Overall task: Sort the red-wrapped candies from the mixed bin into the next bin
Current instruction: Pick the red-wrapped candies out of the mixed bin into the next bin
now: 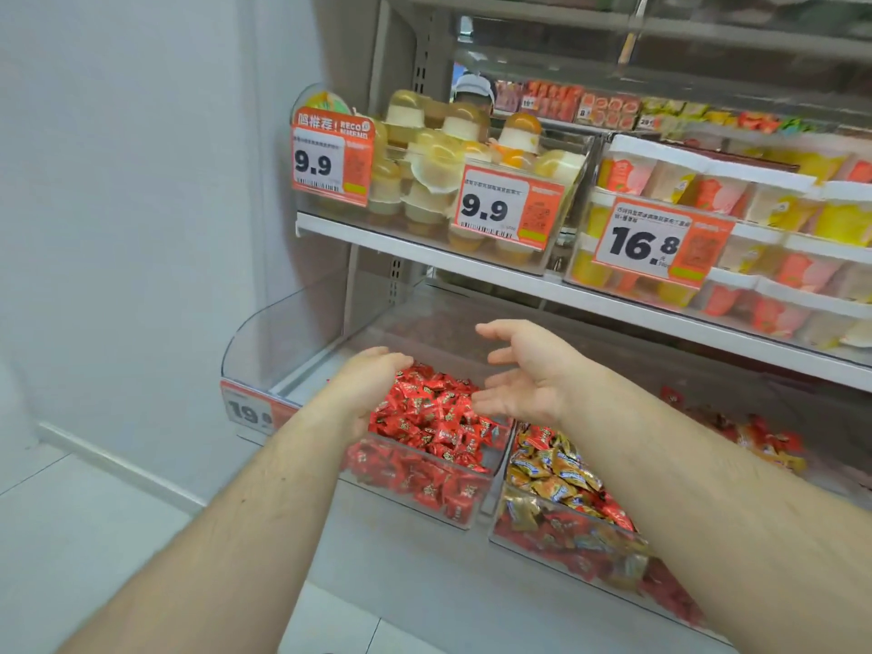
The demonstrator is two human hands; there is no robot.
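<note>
Bright, even shop light fills the view, with only soft shadow under the white shelf [519, 271] and no hard glare. The wide lens bends straight lines toward the edges, most at 9 and 3 o'clock. Packs at 2 o'clock and both forearms near 6 o'clock are smeared with blur.

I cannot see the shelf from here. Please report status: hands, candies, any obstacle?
Both hands open, left hand and right hand over red candy bin, holding nothing. Mixed bin alongside, untouched. No obstacle seen.
</note>
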